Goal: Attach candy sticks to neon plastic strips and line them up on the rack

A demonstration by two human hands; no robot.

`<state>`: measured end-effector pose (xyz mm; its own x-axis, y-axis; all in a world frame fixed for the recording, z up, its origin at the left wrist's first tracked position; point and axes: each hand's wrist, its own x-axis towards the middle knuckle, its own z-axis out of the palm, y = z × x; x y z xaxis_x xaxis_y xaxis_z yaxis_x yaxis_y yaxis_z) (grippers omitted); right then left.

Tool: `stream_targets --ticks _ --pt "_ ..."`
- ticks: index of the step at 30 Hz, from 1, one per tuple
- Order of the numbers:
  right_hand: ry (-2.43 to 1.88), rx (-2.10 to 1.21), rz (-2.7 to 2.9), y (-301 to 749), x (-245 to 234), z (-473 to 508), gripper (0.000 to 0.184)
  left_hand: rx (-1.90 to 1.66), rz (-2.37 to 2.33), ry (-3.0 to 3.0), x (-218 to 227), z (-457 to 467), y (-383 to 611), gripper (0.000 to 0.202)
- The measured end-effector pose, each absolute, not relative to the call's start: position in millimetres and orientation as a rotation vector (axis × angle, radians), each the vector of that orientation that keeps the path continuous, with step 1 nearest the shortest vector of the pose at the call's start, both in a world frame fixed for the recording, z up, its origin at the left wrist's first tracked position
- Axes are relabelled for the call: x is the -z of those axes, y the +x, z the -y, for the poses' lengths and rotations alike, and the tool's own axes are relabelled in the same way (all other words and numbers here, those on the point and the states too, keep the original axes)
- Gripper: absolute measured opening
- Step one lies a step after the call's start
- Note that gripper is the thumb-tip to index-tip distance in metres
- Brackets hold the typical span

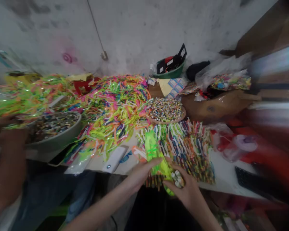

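Observation:
At the table's front edge my left hand (pixel 148 168) closes on a neon green plastic piece (pixel 151 144), thumb across its lower part. Beside it, my right hand (pixel 186 184) curls around a small bundle of white-ended pieces (pixel 177 179). A yellow-green plastic piece (pixel 165 169) lies between the two hands; which one grips it I cannot tell. Behind and right of them, rows of thin patterned sticks with coloured plastic tops (pixel 183 150) lie side by side. Dark stick ends (pixel 156 182) show just under my hands.
A round tray of short patterned pieces (pixel 166 109) sits behind the rows. Bright plastic strips (pixel 115 109) heap up to the left. Also there are a white power bank (pixel 115 159), a large basin (pixel 55 136), a clear cup (pixel 240 147) and a co-worker's arm (pixel 11 160).

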<state>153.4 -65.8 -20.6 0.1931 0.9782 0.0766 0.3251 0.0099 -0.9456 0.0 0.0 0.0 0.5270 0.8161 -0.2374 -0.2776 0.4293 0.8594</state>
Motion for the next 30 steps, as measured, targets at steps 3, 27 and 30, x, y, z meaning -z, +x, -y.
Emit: stream_targets --ticks 3,27,30 --pt "-1.458 -0.903 1.321 155.6 26.8 70.9 0.031 -0.712 -0.732 0.916 3.3 1.6 0.0 0.034" --pt "-1.727 -0.589 1.308 194.7 43.8 90.5 0.033 -0.502 -0.776 0.942 -1.4 -8.4 -9.2 0.036" --pt "-1.679 -0.908 1.024 197.2 39.4 92.0 0.043 -0.515 -0.813 0.807 2.9 -12.7 -13.3 0.034"
